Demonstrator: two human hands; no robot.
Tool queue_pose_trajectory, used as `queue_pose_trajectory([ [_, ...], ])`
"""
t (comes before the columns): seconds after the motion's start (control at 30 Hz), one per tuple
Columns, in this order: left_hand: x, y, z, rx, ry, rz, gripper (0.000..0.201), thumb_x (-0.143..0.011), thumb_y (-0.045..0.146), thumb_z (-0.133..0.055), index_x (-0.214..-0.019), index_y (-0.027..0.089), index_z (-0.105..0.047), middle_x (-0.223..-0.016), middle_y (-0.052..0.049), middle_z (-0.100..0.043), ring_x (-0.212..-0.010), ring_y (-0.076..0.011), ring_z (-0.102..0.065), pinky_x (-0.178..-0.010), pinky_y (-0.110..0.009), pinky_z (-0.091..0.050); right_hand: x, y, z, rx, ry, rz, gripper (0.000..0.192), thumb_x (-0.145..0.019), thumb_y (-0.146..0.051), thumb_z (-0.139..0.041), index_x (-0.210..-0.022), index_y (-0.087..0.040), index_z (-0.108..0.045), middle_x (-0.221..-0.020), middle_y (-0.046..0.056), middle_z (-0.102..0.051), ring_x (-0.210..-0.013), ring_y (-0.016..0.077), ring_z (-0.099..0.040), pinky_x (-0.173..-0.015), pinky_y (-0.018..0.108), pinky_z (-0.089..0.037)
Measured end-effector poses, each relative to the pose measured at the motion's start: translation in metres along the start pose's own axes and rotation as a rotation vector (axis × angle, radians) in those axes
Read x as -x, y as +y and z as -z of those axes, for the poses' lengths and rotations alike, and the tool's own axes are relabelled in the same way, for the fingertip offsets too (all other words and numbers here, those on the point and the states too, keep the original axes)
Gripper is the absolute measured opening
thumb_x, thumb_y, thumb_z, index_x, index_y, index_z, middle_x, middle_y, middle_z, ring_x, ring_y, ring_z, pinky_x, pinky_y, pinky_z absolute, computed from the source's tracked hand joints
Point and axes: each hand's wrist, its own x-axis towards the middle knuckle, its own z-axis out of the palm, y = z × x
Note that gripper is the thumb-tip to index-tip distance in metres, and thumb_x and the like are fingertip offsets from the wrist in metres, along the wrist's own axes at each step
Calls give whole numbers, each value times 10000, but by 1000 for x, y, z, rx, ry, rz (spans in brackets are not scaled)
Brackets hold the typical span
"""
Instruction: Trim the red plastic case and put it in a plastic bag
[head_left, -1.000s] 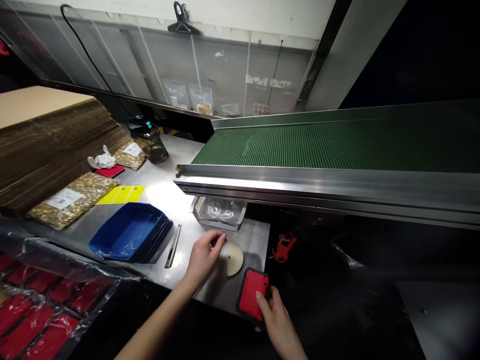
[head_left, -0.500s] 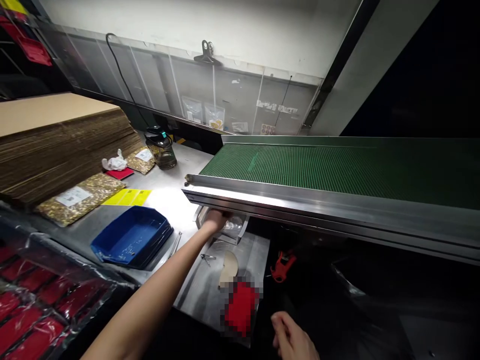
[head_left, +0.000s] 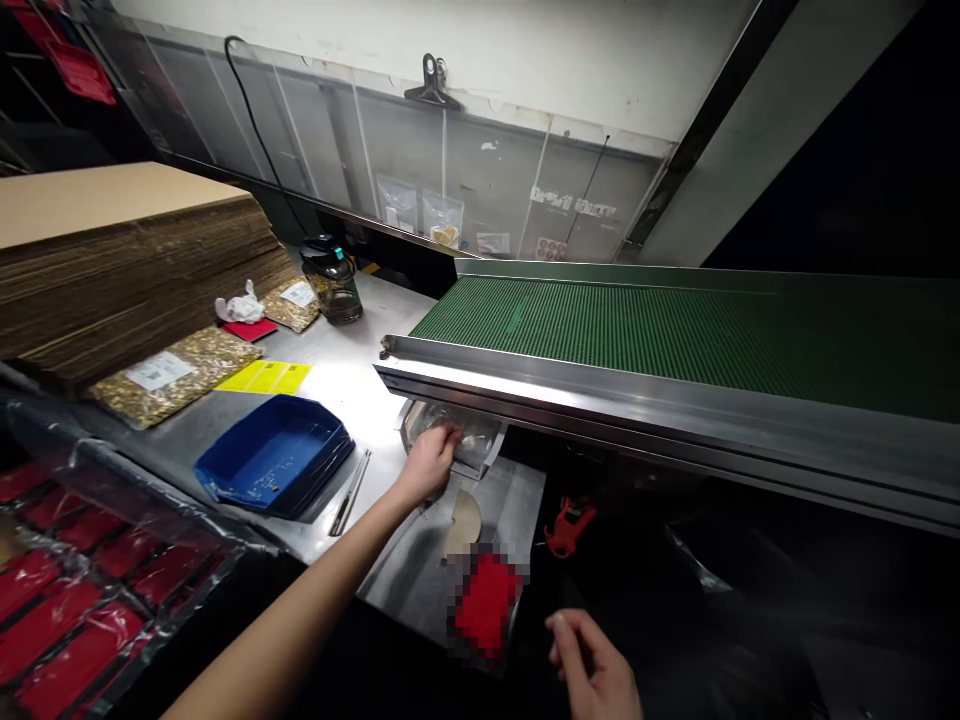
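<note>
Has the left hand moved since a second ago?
Yes. The left hand went from the disc up to the metal tray under the conveyor.

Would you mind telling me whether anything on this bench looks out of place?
A crumpled white wad lies loose among the flat packets beside the cardboard stack. Otherwise nothing stands out.

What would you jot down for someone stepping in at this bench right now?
Left hand: reaching into the small metal tray lined with clear plastic under the green conveyor belt; whether it grips anything cannot be told.
Right hand: empty, loosely open, beside the flat red item at the bench's front edge.
The pale round disc lies between tray and red item; the blue plastic tray sits to the left.
Done: red item set down. Left: unclear.
</note>
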Motion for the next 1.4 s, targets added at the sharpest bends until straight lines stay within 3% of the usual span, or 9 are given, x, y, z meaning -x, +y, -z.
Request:
queue_pose_trajectory([
  [0.2,53,40,-1,273,-4,13,375,-1055,475,-423,-827,193,-515,-777,-10,-495,-750,-192,-491,-694,-295,-397,-47,-90,-35,-122,-90,316,451,-890,-481,-667,-1239,-203,-598,-1248,122,-632,-1126,246,-607,-866,300,-516],
  [0.3,66,54,-9,385,-63,42,370,-1035,483,-489,-828,181,-544,-766,-6,-514,-739,-184,-497,-679,-281,-407,-72,-109,-49,-249,-243,321,534,-826,-483,-741,-1233,-173,-586,-1172,104,-664,-1034,223,-633,-831,296,-520],
  [0.67,112,88,-24,566,-350,8,158,-903,336,-732,-939,192,-682,-919,-54,-690,-858,-224,-646,-786,-312,-505,-53,-78,-15,-260,-209,219,550,-921,-692,-543,-776,-162,-546,-675,19,-578,-613,133,-519,-587,243,-407],
  [0.87,113,88,-21,60,-208,-213,120,-886,148,-487,-786,204,-453,-795,-13,-534,-710,-178,-503,-645,-300,-378,-34,-80,4,344,62,347,332,-953,-387,-611,-723,-172,-506,-730,-2,-533,-639,115,-390,-620,296,-202],
  [0.97,113,83,-32,37,-167,-205,82,-850,135,-464,-879,212,-473,-817,-16,-534,-721,-188,-516,-654,-296,-394,-26,-88,1,452,11,409,298,-977,-315,-521,-719,-179,-460,-725,-12,-521,-630,112,-403,-624,294,-221],
  [1.07,110,77,-37,35,-107,-173,106,-857,145,-474,-930,222,-476,-719,21,-515,-619,-169,-504,-592,-276,-378,-22,-89,0,379,-126,268,409,-965,-431,-548,-680,-184,-387,-604,-28,-441,-578,116,-398,-595,272,-245],
  [1.2,106,76,-25,-26,114,-109,46,-911,172,-474,-922,216,-475,-810,-28,-514,-738,-214,-513,-680,-321,-376,-24,-84,6,707,30,138,181,-950,-267,-507,-781,-209,-475,-738,-4,-583,-629,151,-463,-598,297,-209],
  [1.3,120,82,-21,-1,31,-151,113,-908,141,-422,-897,217,-505,-884,-55,-522,-774,-217,-530,-705,-323,-409,-31,-86,0,731,94,262,59,-926,-213,-514,-875,-208,-543,-906,54,-643,-754,187,-540,-627,301,-225],
  [1.4,143,85,-24,121,-81,-77,133,-898,122,-403,-840,221,-469,-932,-64,-516,-790,-215,-537,-705,-318,-437,-39,-96,-16,571,65,248,442,-1024,-454,-421,-679,-190,-497,-656,36,-576,-600,158,-460,-609,311,-196],
])
